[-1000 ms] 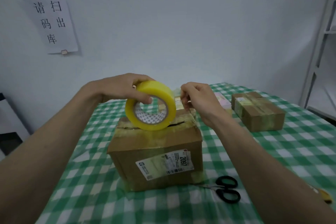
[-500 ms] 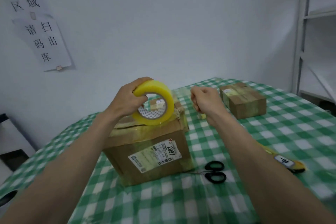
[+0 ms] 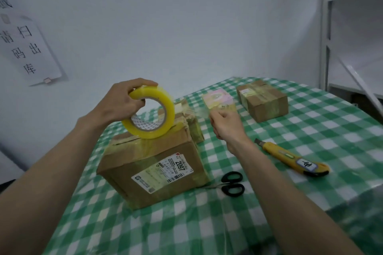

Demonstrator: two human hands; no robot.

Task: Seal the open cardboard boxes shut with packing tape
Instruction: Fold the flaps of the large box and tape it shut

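A brown cardboard box [image 3: 153, 163] with a white shipping label stands on the green checked table [image 3: 310, 130] in front of me. My left hand [image 3: 122, 103] grips a yellow roll of packing tape [image 3: 153, 114] upright over the box's top. A clear strip of tape [image 3: 192, 111] stretches from the roll to the right. My right hand [image 3: 224, 124] pinches the strip's free end beside the box's far right corner. A second, taped box [image 3: 263, 102] sits further back on the right.
Black scissors [image 3: 232, 184] lie right of the near box. A yellow utility knife [image 3: 294, 158] lies further right. A small pink-and-yellow packet [image 3: 218, 98] sits behind my right hand. A white shelf frame [image 3: 329, 27] stands at the right, and a paper notice [image 3: 27, 51] hangs on the wall.
My right hand has pulled away from the roll to the right, drawing out a longer strip of tape. The left hand keeps the roll over the box. My head has turned left.
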